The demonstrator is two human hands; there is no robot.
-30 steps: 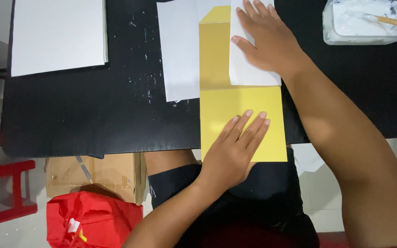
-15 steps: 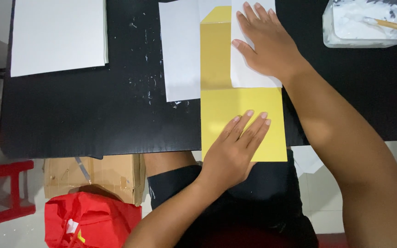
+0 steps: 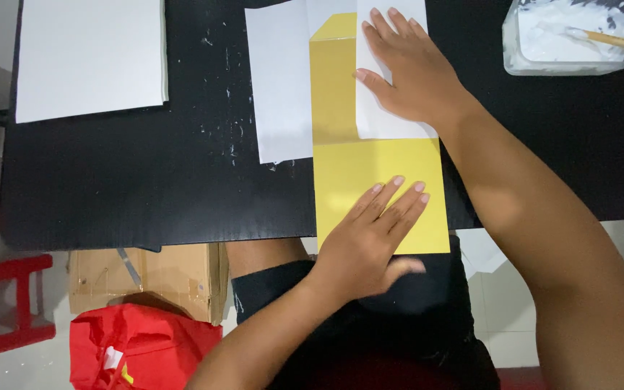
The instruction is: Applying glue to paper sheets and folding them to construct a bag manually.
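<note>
While scanning from the left edge, a stack of white paper sheets (image 3: 92,58) lies flat on the black matte tabletop (image 3: 146,188), well apart from both hands; below the table edge sit a brown cardboard box (image 3: 149,278) and a red fabric bag (image 3: 139,347), not in play. Next comes a single white paper sheet (image 3: 279,87), its right edge tucked under or butted against the long yellow paper sheet (image 3: 344,166); can't tell which. That yellow sheet is the worked piece: long axis runs away from the person, near end overhanging the table edge toward the lap, far end with a clipped corner at the top of the view. The left hand (image 3: 370,238) lies flat on the near end, fingers straight, close together, pointing up and to the right, pressing and gripping nothing; thumb blurred off the sheet's edge. A smaller white folded paper piece (image 3: 391,126) lies on the far right half of the yellow sheet, same long axis. The right hand (image 3: 417,72) lies palm down on it, fingers lightly spread pointing away, thumb out to the left, pinning and not pinching. So the right hand is nearer the white piece, the left nearer the yellow sheet's free end. Far right, a clear plastic tub of white paste (image 3: 579,43) holds a wooden-handled brush (image 3: 619,42), beyond the right forearm.
</note>
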